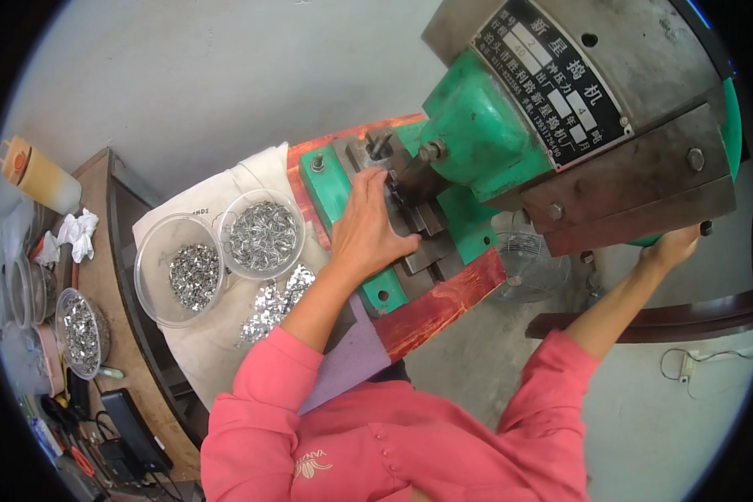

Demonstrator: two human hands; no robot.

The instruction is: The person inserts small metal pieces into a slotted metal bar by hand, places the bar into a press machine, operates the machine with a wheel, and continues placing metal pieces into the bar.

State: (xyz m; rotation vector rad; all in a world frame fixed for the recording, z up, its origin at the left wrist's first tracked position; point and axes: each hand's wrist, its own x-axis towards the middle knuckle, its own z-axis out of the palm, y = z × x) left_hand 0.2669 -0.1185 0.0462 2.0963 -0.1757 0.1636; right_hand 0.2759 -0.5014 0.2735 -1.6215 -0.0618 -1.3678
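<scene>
My left hand [368, 230] lies on the steel die block [422, 219] at the foot of a green and grey bench press [485, 125]. Its thumb stretches along the near side, well apart from the fingers, which reach the far side. Whether a small part sits under the fingertips is hidden. The press ram [418, 180] comes down just right of those fingertips. On the far right, my right hand [673, 247] wraps round the press's lever handle, mostly hidden behind the press head; its dark end [707, 227] shows beyond the fingers.
Left of the press, a cloth [184, 322] carries a tub of small metal clips [194, 280], a tub of metal pins [263, 238] and loose flat pieces [276, 305]. A wooden side table [134, 335] holds another parts tub [82, 335] and a yellowish bottle [46, 180]. A fan [531, 263] stands below.
</scene>
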